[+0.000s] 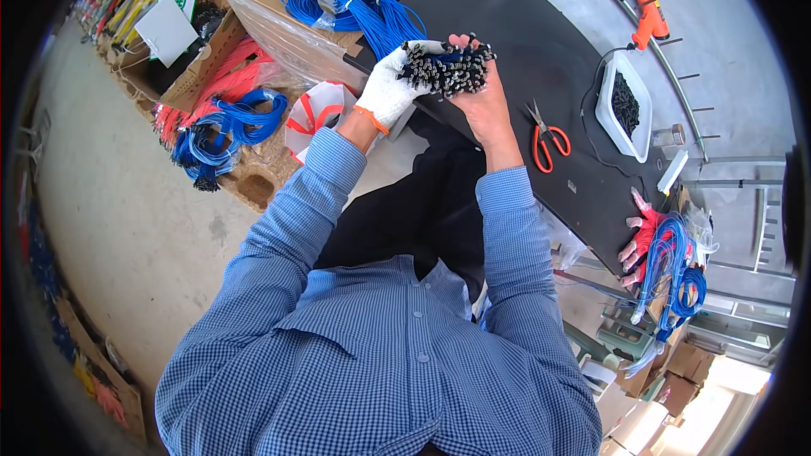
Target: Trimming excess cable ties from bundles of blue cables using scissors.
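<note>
Two hands (394,89) (483,103) — cradling black-tipped wires (449,76).

Across the matte black table (532,21), an open lane is left between the dense bundle of black, metal-tipped pieces (456,74) held over the near edge and the far edge. Further right, passage is hindered by orange-handled metal snips (551,137) and a thin black cord (583,110); the far edge is blocked by a white plastic tray (627,146). The left end is crowded by tied blue cables (380,24).
</note>
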`<state>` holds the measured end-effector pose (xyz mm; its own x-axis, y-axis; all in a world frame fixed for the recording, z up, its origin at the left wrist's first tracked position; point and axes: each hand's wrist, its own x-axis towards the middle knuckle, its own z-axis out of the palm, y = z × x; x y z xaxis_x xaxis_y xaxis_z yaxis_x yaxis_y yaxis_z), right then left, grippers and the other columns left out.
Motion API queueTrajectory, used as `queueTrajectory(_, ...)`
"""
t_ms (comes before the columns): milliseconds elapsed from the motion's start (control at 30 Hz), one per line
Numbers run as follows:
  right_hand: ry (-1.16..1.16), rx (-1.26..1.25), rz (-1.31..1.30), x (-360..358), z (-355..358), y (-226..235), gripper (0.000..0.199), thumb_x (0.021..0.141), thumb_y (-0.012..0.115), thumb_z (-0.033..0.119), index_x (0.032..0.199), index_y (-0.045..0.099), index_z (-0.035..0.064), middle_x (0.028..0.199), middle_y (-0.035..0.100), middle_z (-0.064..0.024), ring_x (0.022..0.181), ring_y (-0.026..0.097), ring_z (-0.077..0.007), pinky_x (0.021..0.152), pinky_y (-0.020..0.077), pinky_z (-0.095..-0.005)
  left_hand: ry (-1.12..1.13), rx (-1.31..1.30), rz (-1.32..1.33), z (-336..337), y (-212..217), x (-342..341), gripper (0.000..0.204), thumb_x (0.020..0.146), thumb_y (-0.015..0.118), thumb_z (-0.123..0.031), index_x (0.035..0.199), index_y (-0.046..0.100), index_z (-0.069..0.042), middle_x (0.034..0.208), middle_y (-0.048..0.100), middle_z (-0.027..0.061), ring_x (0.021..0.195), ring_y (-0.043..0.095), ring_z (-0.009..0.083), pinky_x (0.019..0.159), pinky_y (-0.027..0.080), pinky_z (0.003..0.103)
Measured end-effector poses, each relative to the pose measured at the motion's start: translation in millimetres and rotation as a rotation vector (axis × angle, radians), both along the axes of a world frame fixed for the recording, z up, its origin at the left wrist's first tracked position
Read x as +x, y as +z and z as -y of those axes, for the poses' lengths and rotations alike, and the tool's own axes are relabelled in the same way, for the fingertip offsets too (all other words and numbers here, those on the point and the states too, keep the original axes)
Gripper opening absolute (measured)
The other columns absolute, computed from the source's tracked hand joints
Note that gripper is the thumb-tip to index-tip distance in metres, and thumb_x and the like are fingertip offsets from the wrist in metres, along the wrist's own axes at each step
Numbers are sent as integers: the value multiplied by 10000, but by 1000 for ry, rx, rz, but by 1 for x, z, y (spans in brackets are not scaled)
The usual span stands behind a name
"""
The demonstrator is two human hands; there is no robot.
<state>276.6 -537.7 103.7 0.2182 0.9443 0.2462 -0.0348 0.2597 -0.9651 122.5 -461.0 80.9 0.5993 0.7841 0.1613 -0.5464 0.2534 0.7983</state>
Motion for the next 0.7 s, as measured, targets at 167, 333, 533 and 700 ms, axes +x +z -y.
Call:
queueTrajectory(167,-19,-4,-25,1,-1,-3,872,796,773,-147,1539,362,48,1555,509,-69,1408,503,-167,1165,442,-323,21,23,-5,0,1,0,379,919,672,93,1277,659,-34,1236,703,62,1109,683,159,1004,577,318)
queueTrajectory(333,-22,-10,-64,3,-1,-5,866,782,736,-183,1534,372,46,1548,515,-68,1413,499,-170,1176,429,-322,30,39,-20,1,0,2,387,903,702,83,1271,661,-27,1217,708,59,1087,686,148,992,578,307)
queueTrajectory(533,-44,-37,-57,5,0,-3,838,785,733,-176,1519,394,43,1543,518,-74,1400,511,-180,1168,442,-335,1,-12,-18,-3,-3,5,424,869,738,96,1268,660,-23,1193,715,54,1076,687,140,974,582,297)
queueTrajectory(700,-41,-43,-99,5,2,-4,835,791,757,-154,1518,393,37,1547,517,-77,1399,512,-179,1173,436,-334,12,44,-61,-2,-1,3,467,833,748,118,1265,664,-36,1214,715,49,1093,685,147,1002,571,310)
